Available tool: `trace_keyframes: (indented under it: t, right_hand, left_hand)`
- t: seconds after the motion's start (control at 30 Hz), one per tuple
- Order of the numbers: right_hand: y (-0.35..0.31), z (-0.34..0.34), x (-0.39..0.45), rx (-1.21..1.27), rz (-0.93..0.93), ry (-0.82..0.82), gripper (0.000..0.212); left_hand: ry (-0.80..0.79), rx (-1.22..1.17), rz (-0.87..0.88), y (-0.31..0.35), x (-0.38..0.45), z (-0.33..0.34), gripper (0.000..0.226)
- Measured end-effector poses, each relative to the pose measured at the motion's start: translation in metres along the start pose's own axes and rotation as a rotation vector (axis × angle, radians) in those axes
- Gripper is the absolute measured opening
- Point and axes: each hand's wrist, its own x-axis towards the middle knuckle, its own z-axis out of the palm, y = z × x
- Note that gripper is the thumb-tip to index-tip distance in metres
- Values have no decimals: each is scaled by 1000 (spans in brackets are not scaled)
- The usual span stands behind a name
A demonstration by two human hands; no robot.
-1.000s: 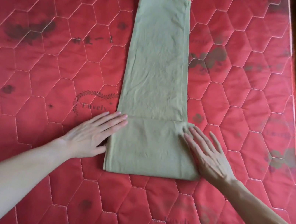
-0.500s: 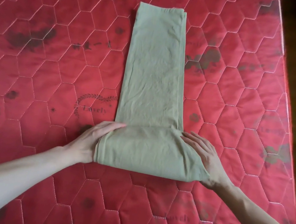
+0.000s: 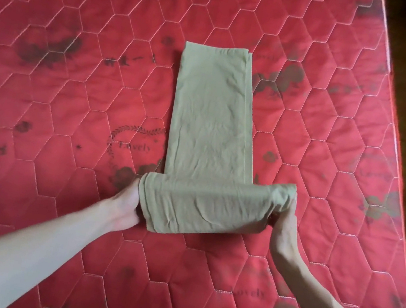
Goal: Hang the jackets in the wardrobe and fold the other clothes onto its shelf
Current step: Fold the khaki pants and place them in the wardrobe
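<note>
While both hands' fingers grip rolled garment (image 3: 204, 207) ends, strip lies mid-mattress (image 3: 33, 180).

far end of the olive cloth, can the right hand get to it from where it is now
Probably yes. Nothing lies on the red mattress between the right hand and the olive cloth, but that hand grips the rolled near end and must let go first.

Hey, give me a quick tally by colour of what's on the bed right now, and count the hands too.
Olive-green garment: 1
Red mattress: 1
Hands, left hand and right hand, each gripping an end of the garment's rolled near end: 2
Total: 4
</note>
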Motion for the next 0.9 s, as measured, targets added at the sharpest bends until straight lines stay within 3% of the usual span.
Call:
trace_keyframes:
  t: [0.07, 0.13, 0.2, 0.23, 0.33, 0.43, 0.53, 0.6, 0.67, 0.77, 0.9]
  right_hand:
    - [-8, 8, 1, 9, 20, 35, 107]
    - [-18, 16, -2, -83, -95, 14, 81]
    - [-20, 20, 2, -176, -153, 8, 45]
    - [-22, 22, 6, -217, -138, 3, 42]
    - [-18, 28, 23, -345, -45, 35, 51]
    - [-17, 33, 28, -473, -7, 122, 50]
    - [-14, 37, 25, -588, 15, 202, 47]
    - [-10, 39, 20, -634, -108, 304, 31]
    - [-11, 42, 17, -696, -362, 362, 40]
    - [-13, 46, 22, -866, -665, 179, 55]
    - [3, 49, 31, -940, -640, -8, 63]
  left_hand:
    - [67, -120, 32, 2, -2, 7, 51]
    - [139, -172, 91, -2, 0, 10, 56]
    - [125, -49, 151, -8, 1, 10, 57]
    - [113, 68, 169, -11, 2, 10, 55]
    - [195, 349, 280, -13, 8, 15, 47]
    - [330, 430, 387, -12, 13, 23, 28]
    - [427, 507, 459, -17, 18, 27, 24]
    - [498, 618, 486, -22, 19, 29, 29]
    - [576, 722, 530, -24, 22, 29, 35]
    - [630, 836, 680, -25, 32, 23, 45]
    - [646, 948, 738, -23, 51, 17, 48]
